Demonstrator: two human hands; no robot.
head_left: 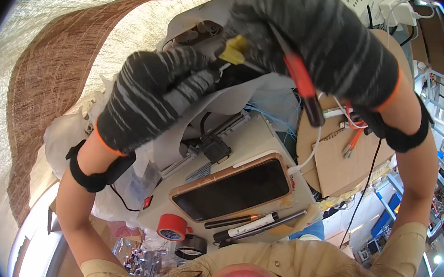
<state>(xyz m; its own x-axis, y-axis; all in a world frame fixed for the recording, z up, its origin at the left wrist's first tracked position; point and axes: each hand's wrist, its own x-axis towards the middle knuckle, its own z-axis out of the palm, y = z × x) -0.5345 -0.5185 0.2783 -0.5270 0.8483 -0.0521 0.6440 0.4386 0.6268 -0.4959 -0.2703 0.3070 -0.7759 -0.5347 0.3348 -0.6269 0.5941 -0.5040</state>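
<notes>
My left hand (156, 92), in a dark grey striped knit glove with an orange cuff, is closed, its fingertips at a dark part I cannot make out. A small yellow piece (234, 50), blurred, with a thin metal bit beside it, sits between both hands. My right hand (310, 39), gloved alike, is closed round a tool with a red and black handle (302, 82). The tool's metal shaft runs up along the fingers; its tip is hidden, so its exact kind is unclear. Beneath the hands, pale grey sheeting (226, 103) drapes round the dark part.
Below my hands a grey machine top (161, 216) bears a phone in a brown case (233, 188), several pens (247, 226), red tape (172, 226) and black tape (191, 246). Cardboard (348, 164) and loose cables lie on the right. Striped brown and cream fabric (40, 96) hangs on the left.
</notes>
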